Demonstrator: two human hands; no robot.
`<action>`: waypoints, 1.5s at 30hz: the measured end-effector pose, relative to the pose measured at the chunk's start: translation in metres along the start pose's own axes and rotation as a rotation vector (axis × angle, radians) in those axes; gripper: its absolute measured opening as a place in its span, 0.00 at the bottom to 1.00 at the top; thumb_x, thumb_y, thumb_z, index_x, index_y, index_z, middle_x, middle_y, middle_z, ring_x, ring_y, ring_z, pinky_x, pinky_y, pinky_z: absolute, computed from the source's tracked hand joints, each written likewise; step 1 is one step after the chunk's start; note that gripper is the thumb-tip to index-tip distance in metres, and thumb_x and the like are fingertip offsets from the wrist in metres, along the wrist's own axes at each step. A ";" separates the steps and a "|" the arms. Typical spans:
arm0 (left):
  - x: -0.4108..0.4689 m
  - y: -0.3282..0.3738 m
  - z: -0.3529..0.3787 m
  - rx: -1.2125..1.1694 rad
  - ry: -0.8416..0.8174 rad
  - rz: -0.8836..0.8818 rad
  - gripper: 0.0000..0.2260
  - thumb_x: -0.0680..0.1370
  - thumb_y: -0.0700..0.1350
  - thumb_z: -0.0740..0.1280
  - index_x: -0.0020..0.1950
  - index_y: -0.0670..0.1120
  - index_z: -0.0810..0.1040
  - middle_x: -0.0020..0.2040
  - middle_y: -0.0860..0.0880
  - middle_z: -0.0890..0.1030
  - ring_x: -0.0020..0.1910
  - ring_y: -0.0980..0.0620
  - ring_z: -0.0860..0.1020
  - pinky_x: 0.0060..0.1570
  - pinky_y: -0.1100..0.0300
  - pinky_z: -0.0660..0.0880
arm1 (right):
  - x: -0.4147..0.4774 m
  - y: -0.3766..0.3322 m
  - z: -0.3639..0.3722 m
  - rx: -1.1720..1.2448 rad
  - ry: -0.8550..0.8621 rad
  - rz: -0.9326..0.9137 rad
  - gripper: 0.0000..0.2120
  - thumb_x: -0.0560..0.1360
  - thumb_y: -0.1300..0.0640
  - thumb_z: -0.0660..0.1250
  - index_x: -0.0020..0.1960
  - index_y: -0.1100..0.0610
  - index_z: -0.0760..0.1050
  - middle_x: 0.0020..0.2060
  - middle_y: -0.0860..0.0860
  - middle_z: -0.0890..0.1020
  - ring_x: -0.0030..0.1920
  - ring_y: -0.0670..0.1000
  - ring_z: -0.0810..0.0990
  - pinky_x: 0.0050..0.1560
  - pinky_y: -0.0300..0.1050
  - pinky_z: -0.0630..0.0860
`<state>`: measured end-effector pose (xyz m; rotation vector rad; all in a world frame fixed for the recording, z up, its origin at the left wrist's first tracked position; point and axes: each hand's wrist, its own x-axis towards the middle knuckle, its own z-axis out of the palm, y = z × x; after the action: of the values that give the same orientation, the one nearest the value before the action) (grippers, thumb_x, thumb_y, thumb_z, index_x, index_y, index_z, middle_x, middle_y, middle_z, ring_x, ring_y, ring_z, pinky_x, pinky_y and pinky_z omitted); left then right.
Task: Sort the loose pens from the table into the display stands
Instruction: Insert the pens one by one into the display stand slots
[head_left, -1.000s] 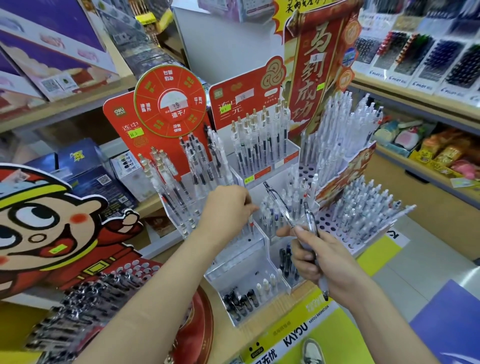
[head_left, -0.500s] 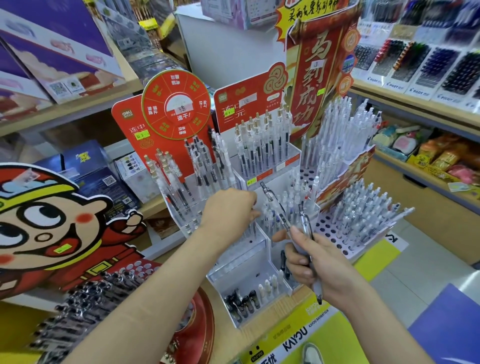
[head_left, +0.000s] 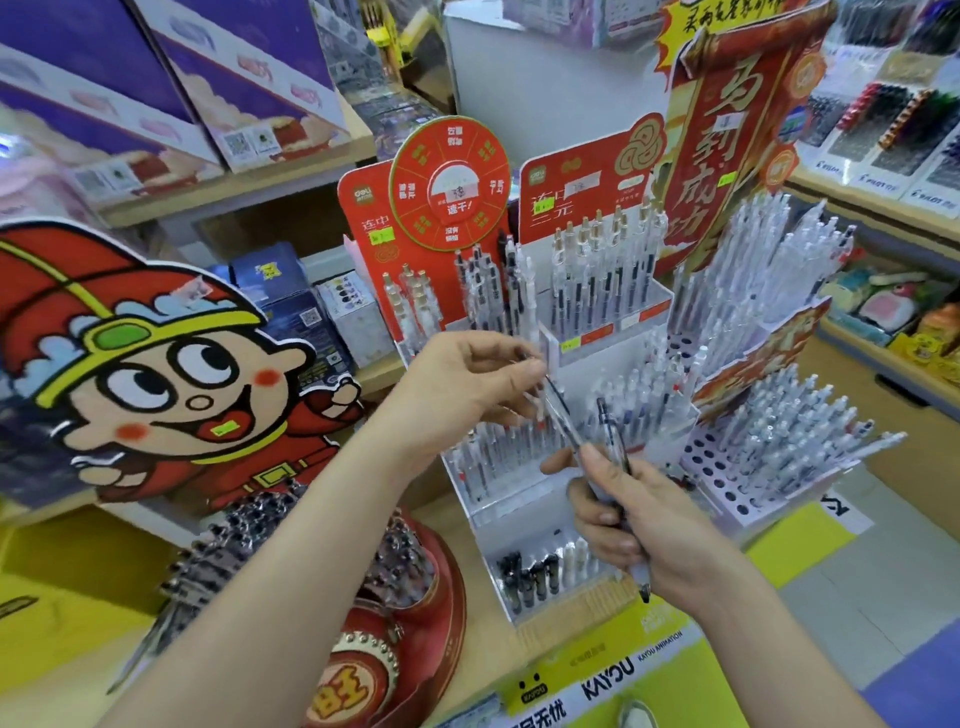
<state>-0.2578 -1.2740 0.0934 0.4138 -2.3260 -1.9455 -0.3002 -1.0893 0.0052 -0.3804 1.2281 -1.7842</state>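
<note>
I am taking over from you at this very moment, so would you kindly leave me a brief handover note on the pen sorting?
Right hand: grips two pens.
Left hand: pinches the upper end of the slanted pen of that pair.
Stands: the tiered white stand lies right behind the hands; the perforated stand to its right shows free holes.
Done: the stands already hold many pens.
Left: slot both held pens. No loose pens on the table show in this view.
</note>
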 end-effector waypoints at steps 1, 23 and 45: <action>-0.006 -0.001 -0.004 -0.028 0.046 0.012 0.03 0.76 0.40 0.69 0.48 0.43 0.81 0.35 0.49 0.82 0.35 0.51 0.81 0.36 0.63 0.79 | 0.001 0.001 0.004 -0.004 -0.011 0.014 0.19 0.76 0.45 0.61 0.54 0.59 0.79 0.30 0.51 0.61 0.23 0.45 0.57 0.23 0.38 0.52; -0.142 -0.056 -0.096 0.507 0.796 0.160 0.03 0.76 0.41 0.71 0.47 0.48 0.83 0.40 0.55 0.83 0.40 0.60 0.81 0.43 0.68 0.75 | -0.001 0.049 0.058 -0.513 0.183 -0.180 0.09 0.79 0.50 0.60 0.55 0.45 0.78 0.30 0.42 0.76 0.33 0.42 0.74 0.38 0.39 0.72; -0.112 -0.099 -0.183 0.217 0.419 0.246 0.06 0.77 0.43 0.69 0.47 0.55 0.80 0.41 0.56 0.82 0.44 0.57 0.80 0.48 0.62 0.78 | 0.120 0.089 0.136 -1.065 0.533 -0.330 0.07 0.78 0.53 0.67 0.52 0.55 0.77 0.43 0.53 0.84 0.49 0.52 0.83 0.48 0.52 0.78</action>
<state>-0.0920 -1.4355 0.0437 0.4707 -2.1918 -1.3516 -0.2285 -1.2737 -0.0365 -0.7542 2.5959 -1.3636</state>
